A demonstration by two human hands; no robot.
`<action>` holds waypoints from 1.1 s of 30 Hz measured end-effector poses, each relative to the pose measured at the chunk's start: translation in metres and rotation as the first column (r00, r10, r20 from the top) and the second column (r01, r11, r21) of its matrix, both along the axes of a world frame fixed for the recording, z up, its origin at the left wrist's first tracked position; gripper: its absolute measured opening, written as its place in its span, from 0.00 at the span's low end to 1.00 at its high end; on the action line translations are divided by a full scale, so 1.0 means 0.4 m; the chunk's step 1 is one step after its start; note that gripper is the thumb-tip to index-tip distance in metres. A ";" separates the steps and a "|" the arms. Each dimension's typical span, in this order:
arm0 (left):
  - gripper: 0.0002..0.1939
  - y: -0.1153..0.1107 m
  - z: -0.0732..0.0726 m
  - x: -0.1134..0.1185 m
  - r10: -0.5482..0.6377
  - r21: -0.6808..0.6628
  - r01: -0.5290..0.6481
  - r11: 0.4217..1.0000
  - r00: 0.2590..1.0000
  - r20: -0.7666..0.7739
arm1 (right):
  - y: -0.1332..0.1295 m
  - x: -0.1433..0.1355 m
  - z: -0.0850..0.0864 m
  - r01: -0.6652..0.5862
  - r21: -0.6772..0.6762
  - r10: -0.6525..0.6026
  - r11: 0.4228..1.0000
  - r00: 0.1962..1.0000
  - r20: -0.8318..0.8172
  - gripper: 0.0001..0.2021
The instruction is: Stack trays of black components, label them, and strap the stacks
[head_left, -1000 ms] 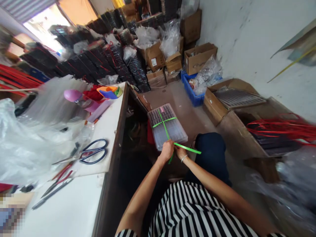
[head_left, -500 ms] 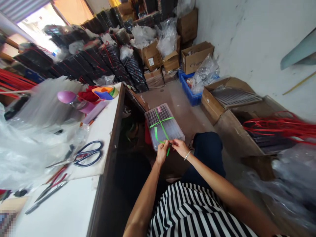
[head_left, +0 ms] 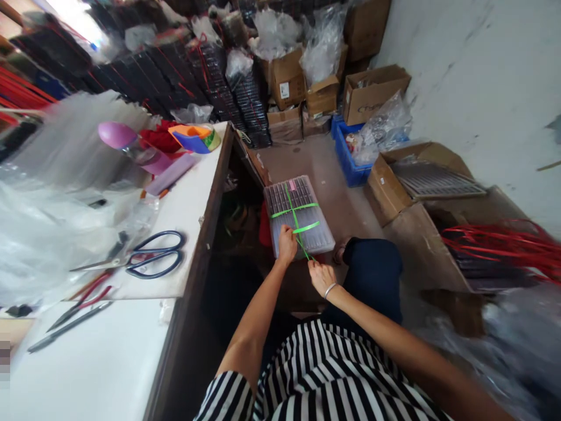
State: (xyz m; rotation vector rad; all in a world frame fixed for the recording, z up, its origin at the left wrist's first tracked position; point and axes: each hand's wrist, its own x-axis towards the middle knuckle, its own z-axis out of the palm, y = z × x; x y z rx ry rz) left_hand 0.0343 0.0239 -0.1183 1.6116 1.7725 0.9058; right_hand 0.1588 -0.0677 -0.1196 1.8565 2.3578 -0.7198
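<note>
A bundle of clear plastic cases (head_left: pixel 322 237) with dark ends lies low in front of me, beside the table. Green strap (head_left: pixel 305 206) crosses over it both ways. My left hand (head_left: pixel 287 245) is closed on one loose end of this strap, at the near side of the bundle; a short tail sticks out to the right from the fingers. My right hand (head_left: pixel 321 276), with a bangle on the wrist, pinches another length of the strap, which runs taut toward me from the bundle. What the bundle rests on is mostly hidden, though something red shows beneath.
On the white table (head_left: pixel 118 351) at left lie scissors (head_left: pixel 158 254), red-handled pliers (head_left: pixel 83 301) and a purple spray bottle (head_left: pixel 131 146). Ahead stand stacked dark trays (head_left: pixel 249 99) and a blue crate (head_left: pixel 353 158). Open cartons (head_left: pixel 390 187) and red straps (head_left: pixel 504 242) lie to the right.
My hands were together at the bundle's near edge. Now they are apart: the left has gone up over the bundle, the right has drawn the strap down toward me. The view has shifted slightly.
</note>
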 end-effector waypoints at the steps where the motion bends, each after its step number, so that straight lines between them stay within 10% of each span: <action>1: 0.12 0.006 -0.003 -0.002 0.020 -0.015 -0.020 1.000 1.000 -0.011 | 0.012 -0.009 -0.009 0.002 -0.014 -0.002 1.000 1.000 0.015 0.13; 6: 0.15 0.016 0.009 -0.011 0.053 -0.058 -0.055 0.997 0.998 -0.029 | 0.029 -0.005 -0.014 0.024 -0.047 -0.025 0.999 1.000 -0.009 0.11; 13: 0.19 0.023 -0.005 -0.029 -0.063 -0.190 0.072 0.979 0.997 0.053 | -0.084 0.191 0.014 -0.051 -0.031 0.043 0.998 0.972 -0.232 0.21; 22: 0.18 0.013 0.030 -0.020 -0.086 -0.153 0.079 0.985 0.995 -0.044 | 0.125 0.067 -0.023 -0.256 0.278 0.365 0.926 0.798 -0.479 0.09; 33: 0.16 -0.028 0.021 0.002 -0.020 -0.081 0.012 0.997 0.995 -0.098 | 0.052 0.002 -0.084 0.235 0.224 0.014 0.946 0.660 -0.751 0.14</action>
